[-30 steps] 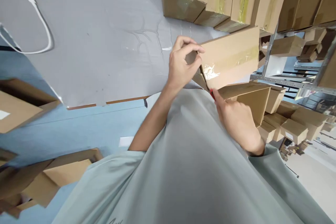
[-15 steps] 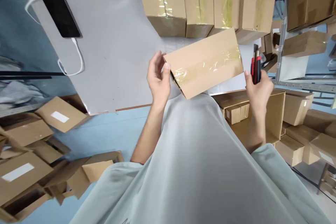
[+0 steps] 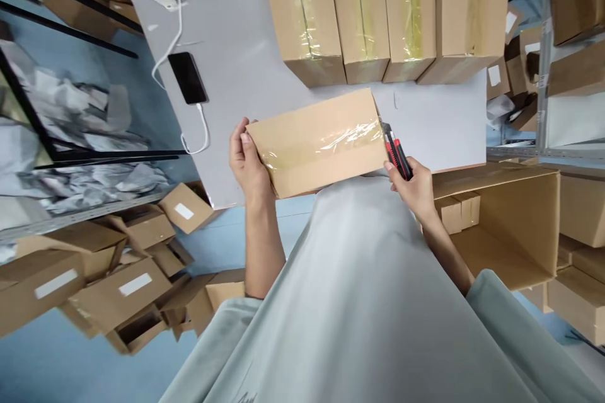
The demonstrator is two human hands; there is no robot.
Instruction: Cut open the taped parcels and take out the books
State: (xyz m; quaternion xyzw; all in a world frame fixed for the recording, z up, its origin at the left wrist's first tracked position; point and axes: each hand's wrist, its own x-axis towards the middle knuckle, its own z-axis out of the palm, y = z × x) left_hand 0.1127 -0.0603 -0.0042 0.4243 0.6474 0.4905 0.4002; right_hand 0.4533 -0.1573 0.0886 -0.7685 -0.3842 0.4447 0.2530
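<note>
A taped cardboard box (image 3: 321,138) lies slightly slanted at the near edge of the grey table (image 3: 236,44), in front of my body. My left hand (image 3: 246,157) grips its left end, thumb on top and fingers around the far side. In my right hand (image 3: 413,186) is a red and black box cutter (image 3: 397,151), its tip close against the box's right end. Whether the blade touches the cardboard I cannot tell. Clear shiny tape runs along the box's upper face.
Several taped boxes (image 3: 305,12) stand in a row at the table's back. A phone (image 3: 188,77) with a white cable lies to the left. Below the right table edge, a large open carton (image 3: 510,227) holds small boxes. Opened cartons (image 3: 127,283) are piled on the floor at left.
The box cutter has come in from the right to the box's right end. My left hand has closed more firmly round the left end. The view has shifted, showing more of the left side.
</note>
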